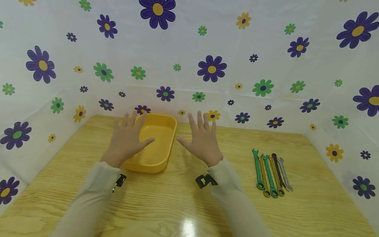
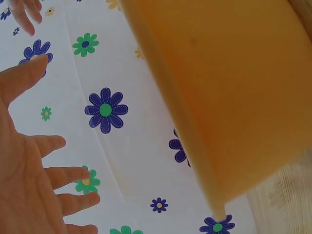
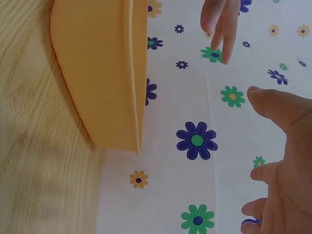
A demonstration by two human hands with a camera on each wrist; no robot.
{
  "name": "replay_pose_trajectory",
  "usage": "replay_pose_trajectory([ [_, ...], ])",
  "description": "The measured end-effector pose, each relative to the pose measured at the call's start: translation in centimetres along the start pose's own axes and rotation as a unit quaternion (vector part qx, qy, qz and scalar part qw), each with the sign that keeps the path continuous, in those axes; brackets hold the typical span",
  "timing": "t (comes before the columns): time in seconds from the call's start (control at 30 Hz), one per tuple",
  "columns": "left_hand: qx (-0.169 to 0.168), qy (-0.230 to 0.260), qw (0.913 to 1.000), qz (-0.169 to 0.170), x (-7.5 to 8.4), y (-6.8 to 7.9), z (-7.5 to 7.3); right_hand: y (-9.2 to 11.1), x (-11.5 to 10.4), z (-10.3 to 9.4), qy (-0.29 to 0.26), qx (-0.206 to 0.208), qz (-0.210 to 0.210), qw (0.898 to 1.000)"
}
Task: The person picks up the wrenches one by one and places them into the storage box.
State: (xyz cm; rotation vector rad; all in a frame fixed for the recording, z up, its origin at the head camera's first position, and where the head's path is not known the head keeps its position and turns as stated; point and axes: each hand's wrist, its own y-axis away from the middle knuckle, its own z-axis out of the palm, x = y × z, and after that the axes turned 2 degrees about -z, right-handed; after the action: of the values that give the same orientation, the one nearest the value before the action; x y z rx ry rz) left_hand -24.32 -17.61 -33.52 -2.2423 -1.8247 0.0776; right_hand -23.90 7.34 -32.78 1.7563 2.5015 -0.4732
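Note:
Both hands are raised with fingers spread and hold nothing. In the head view the left hand (image 1: 125,141) overlaps the left side of a yellow plastic basin (image 1: 173,138). My right hand (image 1: 204,140) hovers to the right of that basin, its thumb pointing toward the left hand. The left wrist view shows the left palm (image 2: 24,170) beside the basin's wall (image 2: 234,87). From the right wrist, the right hand (image 3: 287,161) appears apart from the basin (image 3: 97,73), with fingertips of the left hand (image 3: 222,24) at the top.
Several combination wrenches (image 1: 267,174), green, gold, dark and silver, lie side by side on the right of the wooden table (image 1: 165,204). A white sheet (image 1: 183,46) printed with flowers rises behind the table and along both sides. Each wrist wears a dark strap (image 1: 205,180).

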Motion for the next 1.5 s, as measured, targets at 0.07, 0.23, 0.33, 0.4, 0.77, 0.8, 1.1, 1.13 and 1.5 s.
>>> replay_pose_trajectory([
  [0.07,-0.001,0.001,1.0000,-0.001,-0.3,0.0,-0.1,-0.1,0.0,0.2,-0.003,0.000,0.002,1.000],
  [0.23,-0.004,-0.008,1.0000,0.001,-0.8,0.2,-0.5,-0.4,-0.3,0.6,-0.010,0.002,0.008,1.000],
  [0.33,-0.004,-0.018,0.9998,0.005,-1.3,0.1,-0.5,-0.6,-0.5,0.8,-0.006,0.003,0.010,1.000],
  [0.4,-0.005,-0.024,0.9997,0.006,-1.6,0.1,-0.6,-0.7,-0.7,0.8,-0.004,0.002,0.011,1.000],
  [0.77,0.010,-0.037,0.9991,0.018,-3.0,0.1,-0.2,-1.5,-1.7,1.4,0.006,0.003,0.008,1.000],
  [0.8,0.014,-0.037,0.9990,0.019,-3.1,0.2,-0.1,-1.5,-1.7,1.5,0.008,0.002,0.007,1.000],
  [1.1,0.011,-0.039,0.9990,0.018,-3.9,0.1,0.7,-1.9,-2.3,2.1,0.013,-0.001,-0.011,1.000],
  [1.13,0.007,-0.038,0.9992,0.014,-4.0,0.0,0.7,-1.9,-2.4,2.2,0.010,-0.001,-0.014,1.000],
  [1.5,-0.033,-0.023,0.9992,-0.006,-4.9,-0.5,1.1,-2.6,-3.0,3.3,0.005,0.017,-0.027,0.999],
])
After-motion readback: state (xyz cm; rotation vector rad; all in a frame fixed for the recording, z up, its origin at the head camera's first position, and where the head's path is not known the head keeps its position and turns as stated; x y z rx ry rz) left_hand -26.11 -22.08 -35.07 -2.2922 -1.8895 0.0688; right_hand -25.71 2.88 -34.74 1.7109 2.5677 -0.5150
